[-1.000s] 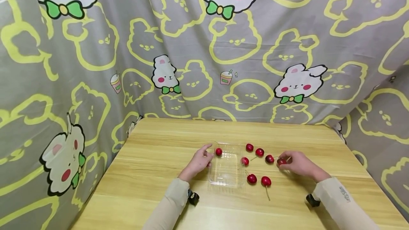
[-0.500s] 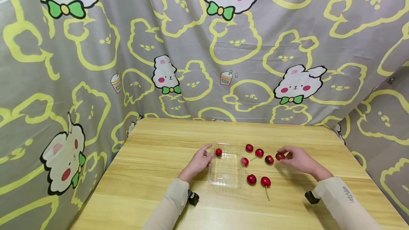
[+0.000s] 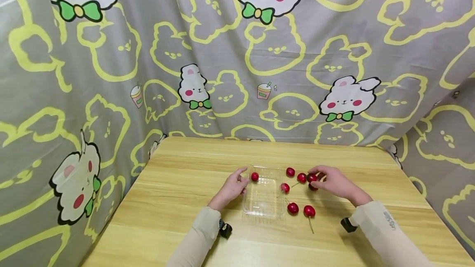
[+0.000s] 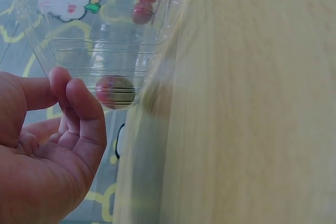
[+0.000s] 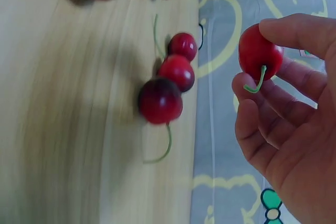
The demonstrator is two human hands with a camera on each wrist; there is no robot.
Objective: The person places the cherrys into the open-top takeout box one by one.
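My right hand (image 3: 337,182) pinches a red cherry (image 5: 257,51) between thumb and fingers, its short green stem showing in the right wrist view. It is held over the table, overlapping a darker cherry (image 5: 160,100) in the head view. My left hand (image 3: 231,186) grips the left rim of a clear plastic box (image 3: 264,205), thumb and forefinger meeting at the edge in the left wrist view. One cherry (image 3: 255,176) lies in the box's far left corner. Another cherry (image 3: 285,188) is right at the box's right wall.
Loose cherries lie right of the box: two at the back (image 3: 290,172), and two nearer the front, one a cherry (image 3: 309,211) with a long stem. The wooden table (image 3: 178,217) ends at a grey patterned curtain (image 3: 222,52) behind and at the sides.
My right hand has lifted the cherry from the table's right side and carried it left, over the other cherries. My left hand and the box have stayed in place.
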